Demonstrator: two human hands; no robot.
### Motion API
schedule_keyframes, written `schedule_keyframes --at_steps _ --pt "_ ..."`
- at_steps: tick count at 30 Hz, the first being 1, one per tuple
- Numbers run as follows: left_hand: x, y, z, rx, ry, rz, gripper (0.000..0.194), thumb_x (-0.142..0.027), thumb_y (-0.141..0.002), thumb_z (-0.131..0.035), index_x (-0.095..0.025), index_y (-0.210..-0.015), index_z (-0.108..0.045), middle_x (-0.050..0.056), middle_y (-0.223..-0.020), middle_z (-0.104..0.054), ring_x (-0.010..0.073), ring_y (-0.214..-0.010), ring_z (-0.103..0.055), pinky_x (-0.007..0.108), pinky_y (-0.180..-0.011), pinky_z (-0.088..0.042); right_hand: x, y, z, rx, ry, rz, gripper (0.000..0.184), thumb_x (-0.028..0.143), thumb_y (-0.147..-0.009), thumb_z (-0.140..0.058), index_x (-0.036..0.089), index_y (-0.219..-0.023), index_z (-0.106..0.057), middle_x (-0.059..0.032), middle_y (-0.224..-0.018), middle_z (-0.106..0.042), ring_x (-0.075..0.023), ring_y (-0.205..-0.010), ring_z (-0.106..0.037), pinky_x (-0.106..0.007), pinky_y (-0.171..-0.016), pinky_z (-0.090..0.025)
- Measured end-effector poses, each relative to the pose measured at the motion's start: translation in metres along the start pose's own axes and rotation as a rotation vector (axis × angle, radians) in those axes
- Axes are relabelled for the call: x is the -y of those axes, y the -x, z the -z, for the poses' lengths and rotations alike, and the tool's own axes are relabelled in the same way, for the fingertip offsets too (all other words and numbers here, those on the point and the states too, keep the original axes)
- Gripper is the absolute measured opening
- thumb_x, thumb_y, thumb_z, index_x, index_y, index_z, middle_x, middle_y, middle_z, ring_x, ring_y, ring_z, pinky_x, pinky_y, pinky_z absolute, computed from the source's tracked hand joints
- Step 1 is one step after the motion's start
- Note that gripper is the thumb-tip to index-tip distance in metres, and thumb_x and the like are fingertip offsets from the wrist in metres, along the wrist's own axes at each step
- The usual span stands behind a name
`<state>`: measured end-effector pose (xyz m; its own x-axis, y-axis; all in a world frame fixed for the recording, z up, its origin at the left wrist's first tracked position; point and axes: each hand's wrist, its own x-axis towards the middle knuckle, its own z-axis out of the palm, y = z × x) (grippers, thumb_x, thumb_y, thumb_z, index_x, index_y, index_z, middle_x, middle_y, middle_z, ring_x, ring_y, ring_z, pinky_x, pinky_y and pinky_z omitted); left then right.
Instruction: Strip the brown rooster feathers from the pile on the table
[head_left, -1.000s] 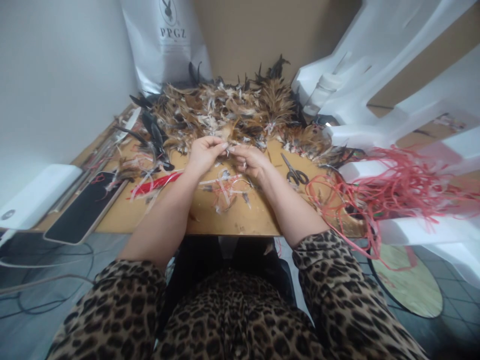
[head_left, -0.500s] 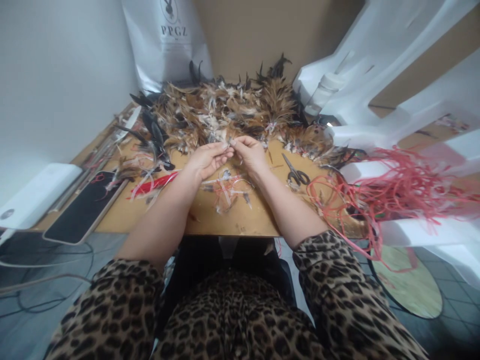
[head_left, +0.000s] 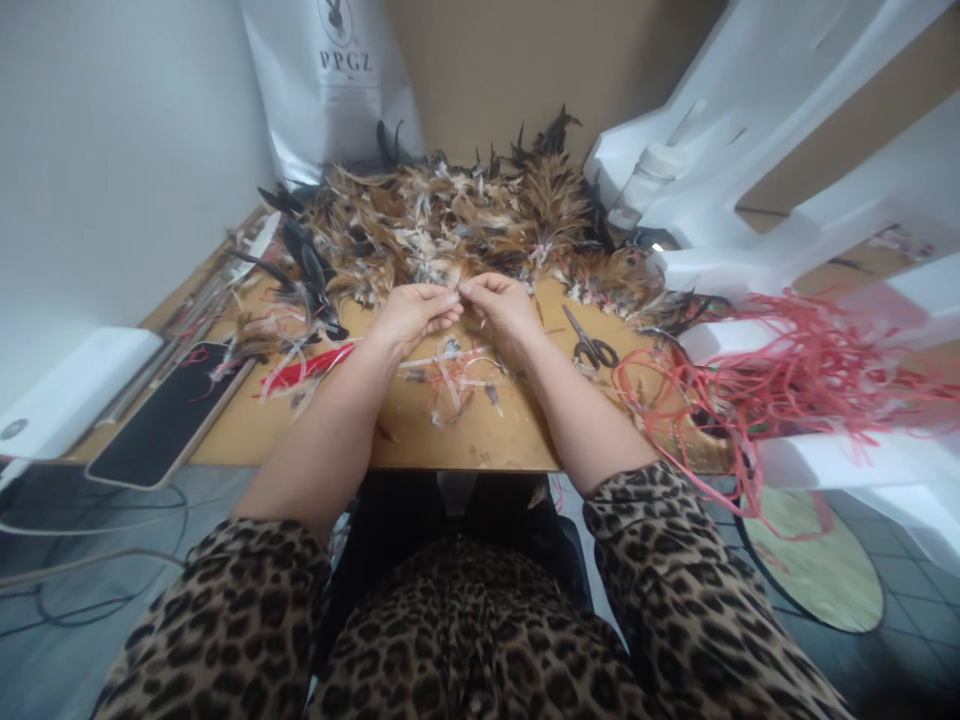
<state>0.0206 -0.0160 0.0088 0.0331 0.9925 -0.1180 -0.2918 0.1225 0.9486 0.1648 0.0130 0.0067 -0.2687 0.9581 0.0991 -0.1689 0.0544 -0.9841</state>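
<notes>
My left hand (head_left: 418,312) and my right hand (head_left: 501,305) meet over the table, fingertips almost touching. Both are closed in a pinch at thumb and forefinger; whatever is between them is too small and blurred against the feathers to name. Right behind the fingertips lies a wide heap of brown, white and black feathers (head_left: 450,215). Beneath my hands is a loose tangle of pale and red strips with feather bits (head_left: 454,375). Black-handled scissors (head_left: 592,345) lie to the right of my right hand. Left of my left wrist is a red strip bundle (head_left: 304,370).
A phone (head_left: 169,415) and a white box-like device (head_left: 79,390) lie at the left edge of the wooden table (head_left: 487,450). Red strings (head_left: 787,380) spill over white pieces on the right. A white bag (head_left: 341,110) and a lidded jar (head_left: 649,180) stand behind.
My hands stay pinched together in almost the same place, with slight shifts of the fingers; the right hand's lower fingers have loosened a little. The rest of the table looks the same.
</notes>
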Motion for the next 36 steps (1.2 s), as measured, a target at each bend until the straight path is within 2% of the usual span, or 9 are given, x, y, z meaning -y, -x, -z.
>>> schedule_keyframes --at_steps 3,5,13,20,25,31,36 --pt "0.000 0.000 0.001 -0.022 0.013 0.017 0.014 -0.016 -0.064 -0.074 -0.008 -0.072 -0.064 0.006 -0.062 -0.066 0.0056 -0.050 -0.058 0.013 -0.050 -0.047 0.003 -0.001 0.007 0.023 -0.049 -0.045 0.034 0.046 -0.063 -0.072 0.016 -0.067 -0.055 0.0083 -0.042 -0.045 -0.0022 -0.036 -0.031 -0.016 -0.037 -0.025" --pt "0.001 -0.001 0.002 -0.033 0.053 0.042 0.013 -0.014 -0.065 -0.073 -0.008 -0.071 -0.063 0.005 -0.062 -0.066 0.0057 -0.050 -0.058 0.013 -0.049 -0.047 0.006 -0.002 0.012 0.042 -0.080 -0.057 0.037 0.050 -0.063 -0.070 0.016 -0.067 -0.054 0.0080 -0.041 -0.045 -0.0024 -0.034 -0.031 -0.016 -0.035 -0.024" --pt "0.005 -0.002 0.003 0.097 0.159 0.182 0.007 -0.009 -0.069 -0.069 -0.007 -0.075 -0.065 0.010 -0.075 -0.070 0.0085 -0.058 -0.063 0.013 -0.050 -0.048 0.012 -0.002 0.014 0.056 -0.118 -0.092 0.042 0.055 -0.065 -0.067 0.015 -0.073 -0.057 0.0034 -0.052 -0.057 -0.0039 -0.042 -0.047 -0.015 -0.040 -0.034" --pt "0.008 0.002 -0.004 0.145 0.133 0.226 0.005 -0.009 -0.070 -0.068 -0.006 -0.074 -0.067 0.008 -0.068 -0.068 0.0066 -0.054 -0.061 0.012 -0.050 -0.047 0.009 0.002 0.010 0.085 -0.127 -0.070 0.041 0.055 -0.065 -0.067 0.015 -0.074 -0.060 0.0025 -0.056 -0.059 -0.0046 -0.046 -0.049 -0.015 -0.043 -0.038" --pt "0.008 0.001 -0.007 0.097 0.167 0.188 0.005 -0.008 -0.068 -0.069 -0.007 -0.069 -0.064 0.005 -0.062 -0.064 0.0040 -0.051 -0.058 0.011 -0.051 -0.046 0.008 0.001 0.010 0.059 -0.159 -0.083 0.041 0.055 -0.065 -0.067 0.016 -0.075 -0.060 0.0017 -0.060 -0.061 -0.0055 -0.050 -0.054 -0.015 -0.046 -0.041" --pt "0.011 -0.002 -0.004 0.015 0.141 0.037 0.013 -0.013 -0.064 -0.072 -0.009 -0.072 -0.063 0.005 -0.066 -0.067 0.0055 -0.055 -0.059 0.014 -0.056 -0.047 0.010 -0.005 0.017 -0.032 -0.280 -0.083 0.040 0.053 -0.067 -0.066 0.016 -0.082 -0.059 0.0011 -0.064 -0.064 -0.0063 -0.055 -0.060 -0.015 -0.049 -0.046" --pt "0.012 -0.003 -0.002 -0.024 0.094 0.001 0.016 -0.018 -0.063 -0.073 -0.011 -0.074 -0.064 0.004 -0.070 -0.068 0.0049 -0.057 -0.059 0.014 -0.057 -0.047 0.014 -0.005 0.021 -0.054 -0.286 -0.149 0.038 0.053 -0.070 -0.063 0.016 -0.079 -0.058 0.0002 -0.062 -0.064 -0.0069 -0.055 -0.060 -0.016 -0.050 -0.049"
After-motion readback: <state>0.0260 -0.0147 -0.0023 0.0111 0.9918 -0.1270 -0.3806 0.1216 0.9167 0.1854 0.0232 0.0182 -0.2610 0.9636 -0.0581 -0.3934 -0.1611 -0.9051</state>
